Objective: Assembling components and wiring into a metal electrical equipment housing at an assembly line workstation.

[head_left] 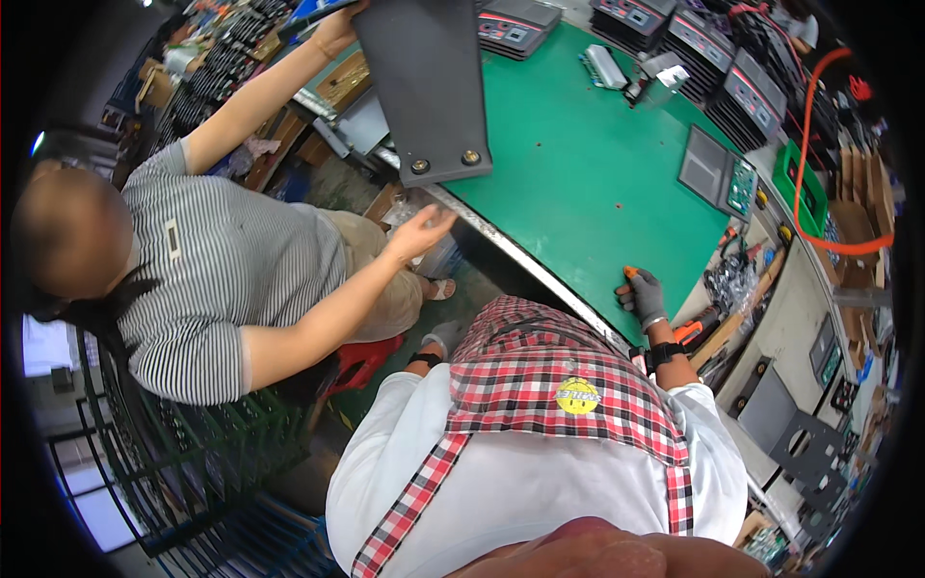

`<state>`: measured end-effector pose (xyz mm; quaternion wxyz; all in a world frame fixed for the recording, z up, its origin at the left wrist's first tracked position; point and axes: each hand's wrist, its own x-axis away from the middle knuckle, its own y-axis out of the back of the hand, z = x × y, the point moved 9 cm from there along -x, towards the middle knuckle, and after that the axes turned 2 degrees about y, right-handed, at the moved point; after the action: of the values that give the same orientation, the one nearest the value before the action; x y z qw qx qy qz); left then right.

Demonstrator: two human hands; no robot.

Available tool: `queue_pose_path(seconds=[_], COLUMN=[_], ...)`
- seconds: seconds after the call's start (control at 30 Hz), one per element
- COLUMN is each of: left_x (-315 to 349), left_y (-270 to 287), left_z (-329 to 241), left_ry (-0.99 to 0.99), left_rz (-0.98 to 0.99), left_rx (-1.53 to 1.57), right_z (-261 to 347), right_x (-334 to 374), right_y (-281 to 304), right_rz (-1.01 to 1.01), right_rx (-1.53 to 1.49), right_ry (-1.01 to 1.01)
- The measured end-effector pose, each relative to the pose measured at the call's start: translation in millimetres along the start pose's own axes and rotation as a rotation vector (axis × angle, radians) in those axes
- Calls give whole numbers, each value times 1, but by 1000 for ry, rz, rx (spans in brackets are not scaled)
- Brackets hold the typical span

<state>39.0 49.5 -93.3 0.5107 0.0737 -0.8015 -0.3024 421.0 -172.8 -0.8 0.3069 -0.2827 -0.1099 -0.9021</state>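
My right hand (644, 297), in a grey glove, rests at the near right edge of the green tabletop (578, 173). Its fingers are curled, and a small orange thing (630, 273) shows at their tips, too small to name. My left hand (445, 336), also gloved, hangs low beside my checked apron (568, 385); its fingers are mostly hidden. Ahead, a co-worker's raised hand (337, 31) is at the upper end of a large dark grey panel (424, 87) with two round fittings near its lower edge. The co-worker's other hand (422, 231) is open below it.
A striped-shirted person (231, 260) stands close on my left. Device casings (631, 19) are stacked along the far edge. An opened grey case with a circuit board (718, 171) lies at the right. Cables (737, 275) and tools crowd the side bench; an orange hose (809, 144) loops above.
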Motion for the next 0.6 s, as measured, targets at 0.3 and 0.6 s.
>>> queue_pose_path(seconds=[0.3, 0.6], left_x=[-9, 18], left_y=[42, 143], left_z=[-41, -163], left_ry=[-311, -697], left_rz=[-51, -824], left_rx=[-221, -2290], right_z=[5, -1], right_x=[7, 31], right_y=[-1, 102], right_rz=[19, -317], right_rx=[-65, -242], right_ry=[-55, 148])
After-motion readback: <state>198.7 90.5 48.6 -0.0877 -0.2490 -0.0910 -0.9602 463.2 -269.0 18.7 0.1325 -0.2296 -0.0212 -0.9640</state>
